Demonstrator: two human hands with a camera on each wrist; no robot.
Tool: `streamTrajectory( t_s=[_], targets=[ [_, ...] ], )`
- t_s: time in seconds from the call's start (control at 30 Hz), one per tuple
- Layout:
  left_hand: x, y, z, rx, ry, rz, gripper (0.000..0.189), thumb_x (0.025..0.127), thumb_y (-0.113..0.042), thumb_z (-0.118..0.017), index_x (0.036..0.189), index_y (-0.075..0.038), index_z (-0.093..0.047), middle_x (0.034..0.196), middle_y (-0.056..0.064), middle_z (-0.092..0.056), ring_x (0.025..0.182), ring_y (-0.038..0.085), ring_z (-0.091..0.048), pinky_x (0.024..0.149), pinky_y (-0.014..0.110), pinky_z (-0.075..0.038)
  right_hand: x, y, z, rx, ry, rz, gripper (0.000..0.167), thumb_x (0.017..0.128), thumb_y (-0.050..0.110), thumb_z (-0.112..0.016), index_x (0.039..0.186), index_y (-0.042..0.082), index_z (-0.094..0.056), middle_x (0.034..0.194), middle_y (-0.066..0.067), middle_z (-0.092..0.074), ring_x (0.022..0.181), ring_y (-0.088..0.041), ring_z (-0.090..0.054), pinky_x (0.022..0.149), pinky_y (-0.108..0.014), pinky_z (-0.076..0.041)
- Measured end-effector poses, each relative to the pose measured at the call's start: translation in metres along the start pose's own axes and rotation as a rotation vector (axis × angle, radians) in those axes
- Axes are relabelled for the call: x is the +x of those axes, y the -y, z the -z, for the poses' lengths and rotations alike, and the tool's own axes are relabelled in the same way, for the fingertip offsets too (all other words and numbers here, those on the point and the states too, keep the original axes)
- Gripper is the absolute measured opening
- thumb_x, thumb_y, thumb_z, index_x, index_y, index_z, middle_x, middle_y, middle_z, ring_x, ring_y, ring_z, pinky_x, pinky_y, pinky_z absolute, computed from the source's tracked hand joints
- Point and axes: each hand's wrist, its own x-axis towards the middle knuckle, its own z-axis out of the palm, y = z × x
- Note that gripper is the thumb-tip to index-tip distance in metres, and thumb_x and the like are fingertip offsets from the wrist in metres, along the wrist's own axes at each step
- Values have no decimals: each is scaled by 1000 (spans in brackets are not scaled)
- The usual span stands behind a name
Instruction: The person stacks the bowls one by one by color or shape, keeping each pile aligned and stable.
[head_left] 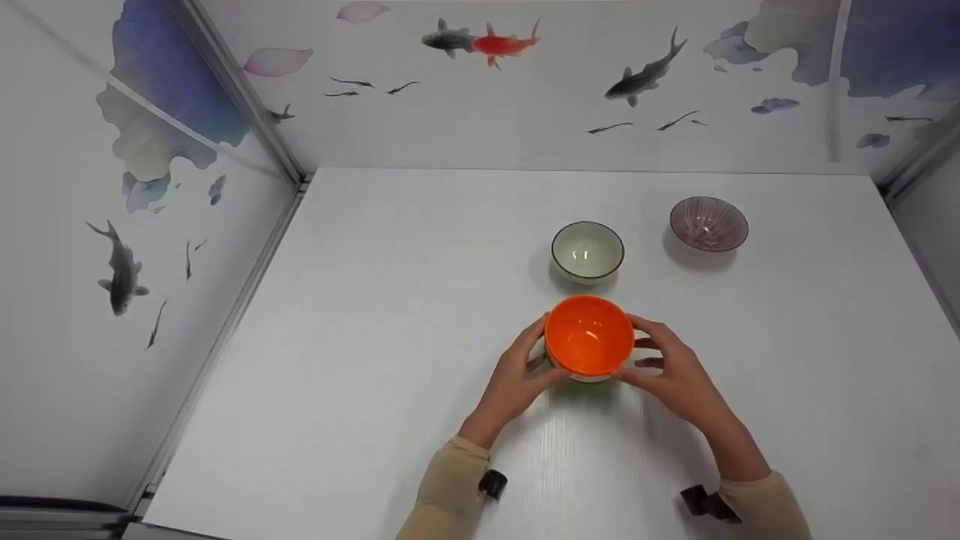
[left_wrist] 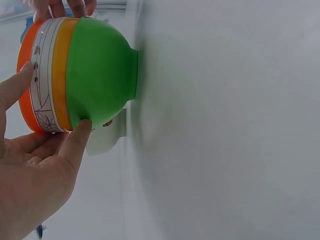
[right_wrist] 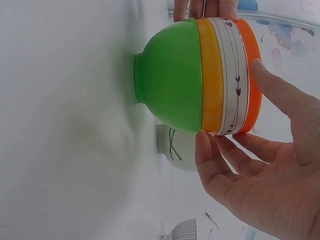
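A nested stack of bowls stands in front of me, the orange bowl [head_left: 589, 330] on top with its inside facing up. Below its rim come a white bowl with a dark line pattern [left_wrist: 45, 92], a yellow bowl [left_wrist: 61, 75] and a green bowl [left_wrist: 97, 72] at the bottom, its foot right at the tabletop. My left hand [head_left: 516, 379] holds the stack from the left, thumb near the orange rim and fingers along the side. From the right, my right hand [head_left: 679, 379] grips it likewise, thumb on the orange rim, fingers around the far side.
Just behind the stack sits a pale green bowl with a dark rim [head_left: 587, 251]. Farther back to the right is a purple ribbed bowl [head_left: 709, 225]. The white table [head_left: 375, 300] is bordered by white panels [head_left: 465, 112] printed with fish.
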Motion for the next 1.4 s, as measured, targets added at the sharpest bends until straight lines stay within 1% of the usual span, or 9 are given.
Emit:
streamTrajectory(
  t_s=[0.33,0.47,0.63,0.8,1.03,1.17,1.4],
  targets=[
    [1,1,-1,-13,3,-18,85,88,-36,-74,158,-17,-29,162,0,-34,148,20,-37,110,32,-47,1,2,0,-25,0,-24,76,87,25,-79,150,8,-41,149,-15,-47,123,-35,-57,98,-49,-56],
    [0,1,-1,-30,6,-24,85,88,-36,-74,158,-17,-29,162,0,-34,148,21,-37,110,33,-47,1,2,0,-22,0,-19,75,86,22,-79,149,8,-42,148,-15,-48,123,-35,-58,98,-50,-56],
    [-1,0,0,-52,7,-37,83,89,-34,-73,157,-15,-29,161,1,-35,147,22,-37,111,35,-47,0,2,-1,-18,2,-18,75,85,23,-80,149,8,-42,147,-15,-48,123,-34,-57,98,-49,-56],
    [-1,0,-2,-44,16,-51,84,90,-34,-72,158,-13,-28,162,3,-34,148,24,-37,111,34,-47,-1,2,0,-27,5,-26,75,86,22,-79,148,7,-41,147,-16,-48,123,-35,-57,98,-49,-57],
    [1,0,-1,-42,16,-32,87,87,-34,-74,158,-14,-28,162,2,-33,148,22,-37,111,33,-46,0,2,0,-33,17,-37,75,86,22,-79,149,6,-40,148,-16,-47,124,-35,-56,98,-47,-57],
    [1,-1,-1,-46,16,-26,86,88,-34,-74,158,-15,-28,162,1,-33,148,22,-36,111,33,-46,1,3,1,-25,20,-44,74,87,20,-78,149,7,-40,149,-16,-46,125,-36,-56,97,-47,-57],
    [0,2,0,-59,18,-38,84,89,-33,-73,157,-14,-28,162,1,-33,148,22,-36,112,33,-45,2,2,-1,-13,26,-46,75,86,19,-79,149,6,-40,150,-16,-46,125,-36,-55,95,-46,-58]
  ],
)
